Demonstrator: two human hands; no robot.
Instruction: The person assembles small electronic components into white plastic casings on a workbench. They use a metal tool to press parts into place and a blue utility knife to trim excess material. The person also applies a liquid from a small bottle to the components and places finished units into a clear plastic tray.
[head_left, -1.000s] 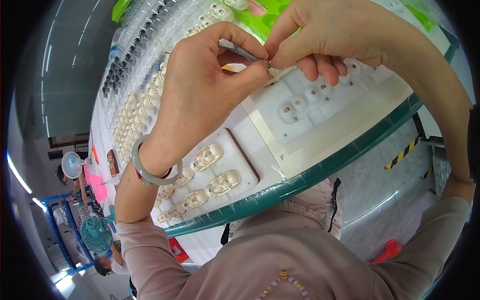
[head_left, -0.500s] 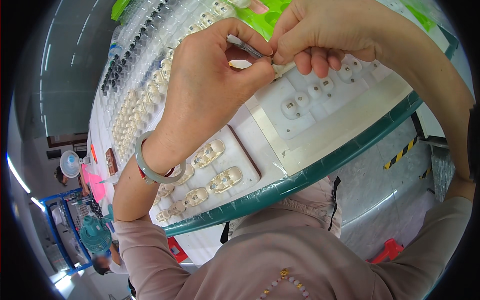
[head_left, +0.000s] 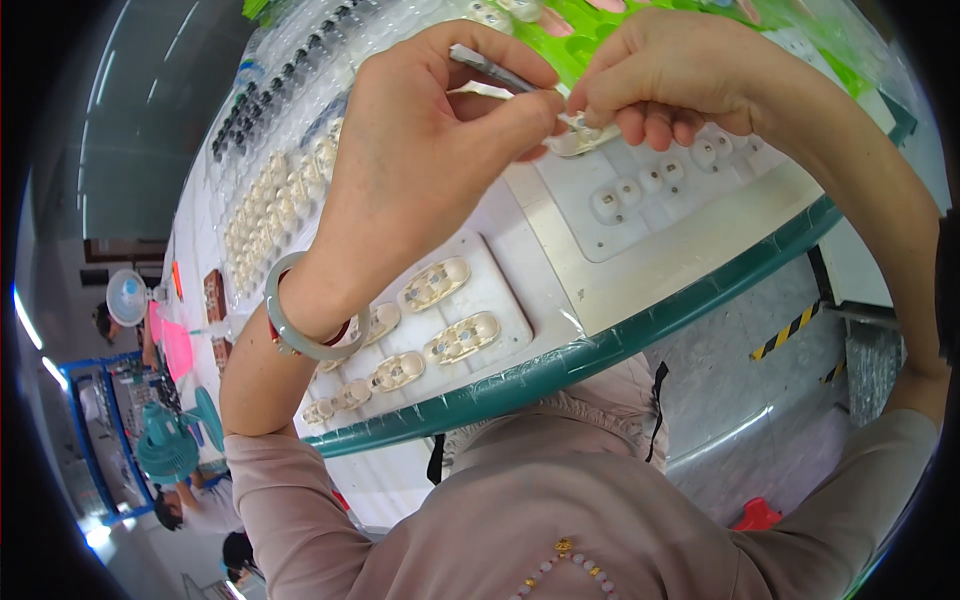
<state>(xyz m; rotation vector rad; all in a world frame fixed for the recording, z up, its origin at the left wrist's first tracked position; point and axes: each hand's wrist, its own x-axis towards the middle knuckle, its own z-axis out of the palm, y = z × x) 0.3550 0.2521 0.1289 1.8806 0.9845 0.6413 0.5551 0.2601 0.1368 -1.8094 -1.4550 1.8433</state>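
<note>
My left hand (head_left: 430,150) is closed around a slim grey pen-like tool (head_left: 486,65), its rear end sticking up between thumb and forefinger. Its working end is hidden by my fingers. Close beside it, my right hand (head_left: 675,80) pinches with thumb and forefinger, the other fingers curled; what lies in the pinch is too small or hidden to name. Just under both sets of fingertips is a cream plastic housing (head_left: 580,141), partly covered by them. A white fixture plate (head_left: 625,238) with round white posts lies below and to the right of it.
Several cream housings (head_left: 435,283) rest on a white board (head_left: 515,325) at the near left. Clear trays beyond hold cream parts (head_left: 262,225) and black parts (head_left: 245,125). A green tray (head_left: 570,50) lies behind my hands. Green edging (head_left: 600,347) borders the table; a teal fan (head_left: 165,445) stands left.
The view has shifted a little. Both hands have moved slightly apart from the fixture plate, and more of the cream housing shows beneath the fingertips. The left hand still grips the tool.
</note>
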